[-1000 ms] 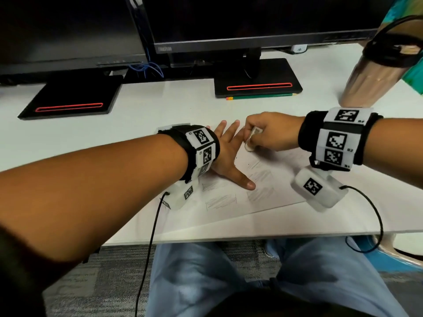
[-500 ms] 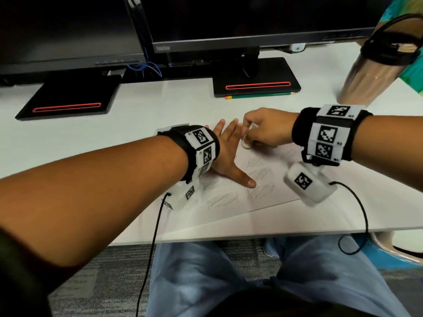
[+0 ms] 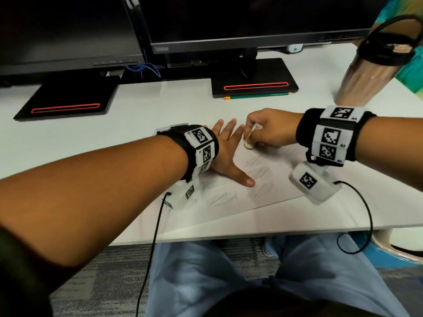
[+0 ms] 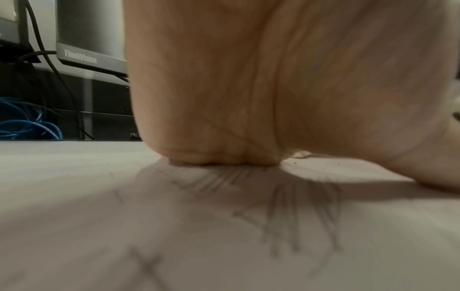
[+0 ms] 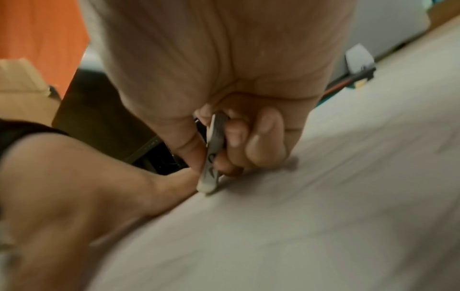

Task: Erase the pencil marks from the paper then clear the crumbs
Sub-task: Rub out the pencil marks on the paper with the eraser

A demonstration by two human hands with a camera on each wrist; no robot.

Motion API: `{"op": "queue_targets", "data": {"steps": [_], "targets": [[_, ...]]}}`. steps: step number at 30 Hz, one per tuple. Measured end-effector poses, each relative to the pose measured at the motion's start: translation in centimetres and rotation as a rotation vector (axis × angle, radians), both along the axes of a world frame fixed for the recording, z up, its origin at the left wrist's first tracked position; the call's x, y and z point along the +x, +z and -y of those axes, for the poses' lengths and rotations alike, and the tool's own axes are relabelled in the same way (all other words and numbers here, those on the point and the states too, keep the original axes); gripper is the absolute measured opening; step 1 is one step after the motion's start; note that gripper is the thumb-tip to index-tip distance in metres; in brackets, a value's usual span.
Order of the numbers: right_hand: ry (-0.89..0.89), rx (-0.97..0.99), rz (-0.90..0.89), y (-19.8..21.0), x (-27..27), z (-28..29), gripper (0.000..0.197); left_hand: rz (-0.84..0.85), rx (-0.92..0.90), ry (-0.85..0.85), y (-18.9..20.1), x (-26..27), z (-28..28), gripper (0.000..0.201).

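Paper (image 5: 298,226) blurred in right wrist view

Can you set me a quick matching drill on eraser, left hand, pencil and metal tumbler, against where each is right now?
Things:
1. eraser
2. left hand
3. pencil
4. metal tumbler

Places:
A. lying along the front edge of the monitor base
B. pressed flat on the paper
C. pinched in the right hand, tip on the paper
D. standing on the desk, far right

Pairs: 1-C, 2-B, 3-A, 4-D
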State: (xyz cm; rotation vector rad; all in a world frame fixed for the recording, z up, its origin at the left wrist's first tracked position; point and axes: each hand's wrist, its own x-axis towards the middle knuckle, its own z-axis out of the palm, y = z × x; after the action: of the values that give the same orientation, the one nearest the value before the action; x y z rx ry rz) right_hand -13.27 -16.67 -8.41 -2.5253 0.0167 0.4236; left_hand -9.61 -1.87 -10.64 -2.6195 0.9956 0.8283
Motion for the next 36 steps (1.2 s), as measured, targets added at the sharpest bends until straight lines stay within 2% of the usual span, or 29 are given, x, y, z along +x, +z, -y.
{"op": "queue_targets", "data": {"steps": [3,5,7,9,11,13,15,19,22,24,26,30,34,36], "targets": [[0.094,-0.014,-0.025,-0.2,-0.3,-0.4,0.007,-0.003,0.023,0.0,0.0,0.1,0.0,0.139],[0.066,0.011,-0.056,-0.1,-0.4,-0.2,0.008,-0.006,0.023,-0.002,0.0,0.0,0.0,0.14],[0.001,0.001,-0.001,-0.1,-0.1,0.4,0.008,-0.002,0.013,-0.001,0.0,0.0,0.1,0.145],[0.055,-0.029,0.017,-0.2,-0.2,0.3,0.008,0.005,0.027,-0.001,0.1,0.0,0.1,0.144],[0.123,-0.003,-0.047,-0.2,-0.5,-0.1,0.008,-0.001,0.039,-0.003,0.1,0.0,0.1,0.14],[0.082,0.011,-0.049,-0.1,-0.4,0.2,0.006,-0.005,0.028,-0.005,0.0,0.0,0.1,0.142],[0.048,-0.024,0.021,-0.1,-0.1,0.6,0.006,0.0,0.018,-0.002,0.0,0.1,0.1,0.145],[0.18,0.021,-0.058,-0.4,-0.6,-0.1,0.009,-0.01,0.043,0.0,0.0,0.0,0.0,0.139],[0.084,-0.001,0.006,-0.2,-0.1,0.7,0.007,-0.004,0.029,0.0,0.1,0.0,0.2,0.143],[0.126,-0.004,0.014,-0.3,-0.2,0.6,0.008,0.004,0.036,0.005,0.1,0.1,0.1,0.143],[0.223,0.015,-0.056,-0.5,-0.6,0.0,0.01,-0.007,0.047,0.007,0.0,0.0,0.1,0.139],[0.129,-0.017,0.014,-0.1,-0.6,0.6,0.011,0.0,0.018,0.009,0.0,0.0,0.2,0.143],[0.266,-0.027,-0.039,-0.2,-1.0,-0.3,0.011,-0.007,0.044,-0.002,0.2,-0.2,0.1,0.135],[0.206,-0.025,-0.025,0.1,-0.9,0.1,0.01,-0.005,0.036,-0.001,0.2,-0.2,0.2,0.138]]}}
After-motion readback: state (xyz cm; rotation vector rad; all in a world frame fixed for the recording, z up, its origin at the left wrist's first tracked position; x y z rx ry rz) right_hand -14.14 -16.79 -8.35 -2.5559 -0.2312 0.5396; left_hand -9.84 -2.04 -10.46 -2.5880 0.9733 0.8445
